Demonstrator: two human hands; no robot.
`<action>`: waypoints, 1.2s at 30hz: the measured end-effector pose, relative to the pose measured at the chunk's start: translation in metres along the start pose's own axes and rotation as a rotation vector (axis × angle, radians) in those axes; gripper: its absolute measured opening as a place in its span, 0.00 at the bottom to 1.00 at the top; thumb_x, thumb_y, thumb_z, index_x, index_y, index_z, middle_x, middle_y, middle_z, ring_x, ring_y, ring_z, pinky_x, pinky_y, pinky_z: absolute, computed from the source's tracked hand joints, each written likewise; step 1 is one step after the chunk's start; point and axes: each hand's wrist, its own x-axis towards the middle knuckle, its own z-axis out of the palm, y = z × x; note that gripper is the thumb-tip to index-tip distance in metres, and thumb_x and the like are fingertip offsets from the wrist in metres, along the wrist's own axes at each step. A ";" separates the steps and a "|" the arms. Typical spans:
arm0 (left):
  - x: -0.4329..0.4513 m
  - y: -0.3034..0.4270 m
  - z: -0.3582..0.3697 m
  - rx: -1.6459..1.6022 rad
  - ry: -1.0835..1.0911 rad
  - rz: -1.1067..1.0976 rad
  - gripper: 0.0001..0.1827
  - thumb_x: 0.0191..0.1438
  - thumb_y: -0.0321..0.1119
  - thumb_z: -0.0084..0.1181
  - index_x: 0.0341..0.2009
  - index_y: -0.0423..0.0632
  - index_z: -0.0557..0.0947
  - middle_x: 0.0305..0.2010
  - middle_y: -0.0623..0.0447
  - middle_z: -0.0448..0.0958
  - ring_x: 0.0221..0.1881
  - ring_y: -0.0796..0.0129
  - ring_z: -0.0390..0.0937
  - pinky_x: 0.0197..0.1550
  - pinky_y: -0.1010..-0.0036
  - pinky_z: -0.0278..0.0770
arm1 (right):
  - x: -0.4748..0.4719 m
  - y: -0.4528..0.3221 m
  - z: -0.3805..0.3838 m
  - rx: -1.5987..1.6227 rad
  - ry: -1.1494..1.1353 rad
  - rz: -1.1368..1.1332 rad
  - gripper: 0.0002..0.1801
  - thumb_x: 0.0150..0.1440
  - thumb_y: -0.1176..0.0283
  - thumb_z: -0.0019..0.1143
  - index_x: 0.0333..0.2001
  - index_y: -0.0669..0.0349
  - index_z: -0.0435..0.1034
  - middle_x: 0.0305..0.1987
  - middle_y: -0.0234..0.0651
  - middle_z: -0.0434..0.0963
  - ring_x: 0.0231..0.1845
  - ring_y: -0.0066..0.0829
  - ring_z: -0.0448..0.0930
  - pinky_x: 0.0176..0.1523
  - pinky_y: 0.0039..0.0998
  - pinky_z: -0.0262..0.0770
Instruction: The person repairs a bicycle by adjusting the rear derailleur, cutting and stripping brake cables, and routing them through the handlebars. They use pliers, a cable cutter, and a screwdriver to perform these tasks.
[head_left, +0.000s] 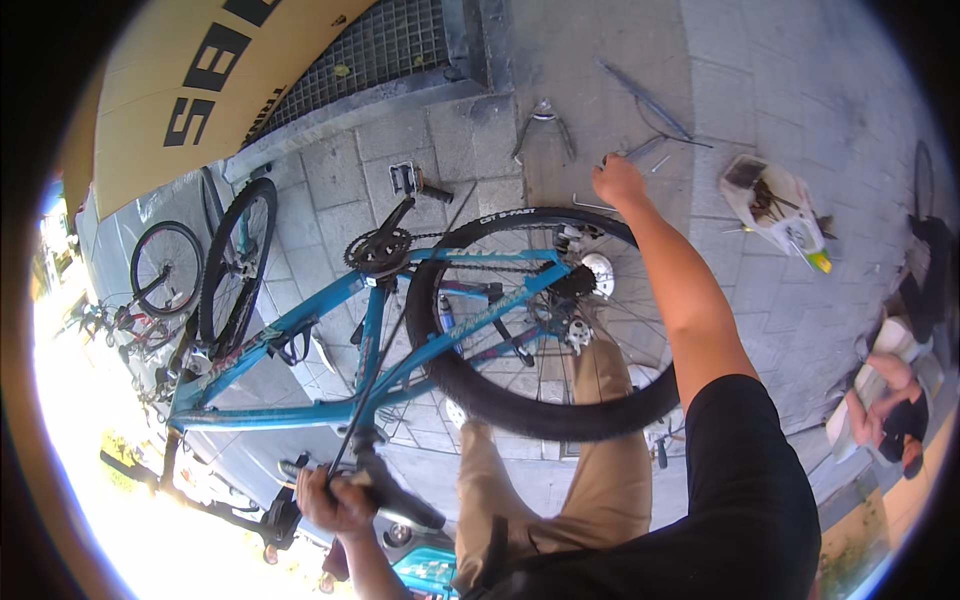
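Observation:
My left hand is closed around a long thin black cable or rod, beside the black saddle. The cable slants up across the blue bicycle frame to beyond the tyre. My right arm reaches over the rear wheel, and my right hand is low near the ground beside a dark-handled tool. Whether its fingers grip that tool is hidden. An L-shaped hex key lies just below this hand. The rear sprockets, chainrings and a pedal are visible.
Pliers and a long dark bar-shaped thing lie on the paving. A whitish bag holding parts stands right. A cardboard box leans by a metal grate. Another person sits at far right.

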 end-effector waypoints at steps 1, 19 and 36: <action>-0.016 -0.012 0.002 0.149 0.015 0.061 0.16 0.65 0.36 0.53 0.40 0.31 0.82 0.38 0.37 0.82 0.42 0.37 0.82 0.52 0.48 0.80 | 0.031 0.004 0.019 0.007 -0.017 0.046 0.24 0.66 0.55 0.56 0.57 0.63 0.76 0.56 0.55 0.84 0.60 0.57 0.83 0.63 0.53 0.79; 0.025 0.017 0.012 0.026 -0.242 -0.417 0.19 0.67 0.45 0.53 0.32 0.41 0.79 0.28 0.46 0.80 0.28 0.55 0.81 0.37 0.62 0.80 | 0.210 0.003 0.146 0.132 -0.090 -0.032 0.32 0.60 0.51 0.62 0.56 0.70 0.77 0.57 0.60 0.83 0.62 0.57 0.82 0.63 0.48 0.78; 0.034 -0.002 0.000 -0.592 0.355 -0.089 0.09 0.38 0.37 0.66 0.22 0.52 0.79 0.19 0.56 0.74 0.21 0.62 0.77 0.25 0.67 0.73 | -0.260 0.030 -0.196 1.177 -0.481 -0.124 0.19 0.70 0.67 0.51 0.61 0.63 0.69 0.82 0.48 0.62 0.82 0.43 0.62 0.82 0.46 0.52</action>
